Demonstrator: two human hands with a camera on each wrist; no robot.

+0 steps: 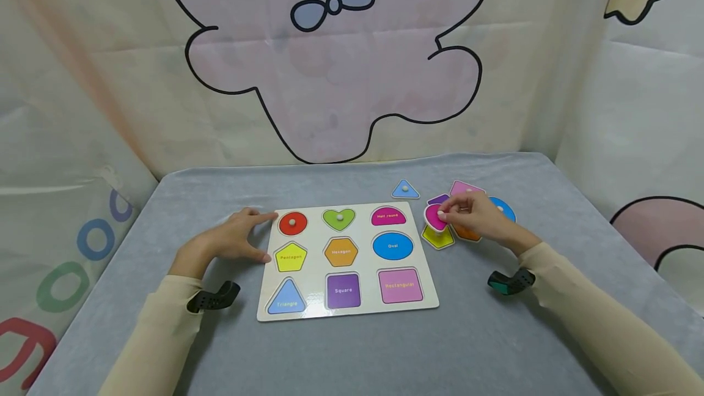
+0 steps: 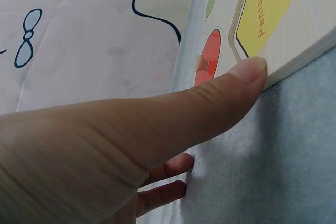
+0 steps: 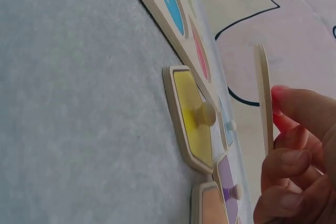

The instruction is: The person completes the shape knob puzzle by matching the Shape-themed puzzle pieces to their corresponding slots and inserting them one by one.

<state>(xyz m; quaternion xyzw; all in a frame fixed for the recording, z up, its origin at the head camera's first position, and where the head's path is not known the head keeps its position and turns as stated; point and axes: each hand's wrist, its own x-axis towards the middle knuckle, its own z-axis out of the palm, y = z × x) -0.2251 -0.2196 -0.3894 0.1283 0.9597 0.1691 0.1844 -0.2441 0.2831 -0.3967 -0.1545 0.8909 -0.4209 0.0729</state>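
A white wooden shape puzzle board (image 1: 315, 289) lies on the table, with a knobbed red circle (image 1: 293, 223) and a knobbed green heart (image 1: 338, 219) seated in it. Along the board's left side my left hand (image 1: 239, 236) is spread, index fingertip by the upper corner and thumb (image 2: 249, 71) on the edge near the pentagon recess. My right hand (image 1: 475, 216) pinches a magenta half-round puzzle piece (image 1: 432, 219) above the loose pieces right of the board. Edge-on, that piece (image 3: 264, 98) appears upright in the right wrist view.
Beneath and around my right hand lie a yellow pentagon piece (image 1: 438, 238), an orange hexagon piece (image 1: 467, 234), a purple piece (image 1: 439, 199), a pink piece (image 1: 463, 187) and a blue oval piece (image 1: 505, 208). A blue triangle piece (image 1: 406, 192) rests behind the board.
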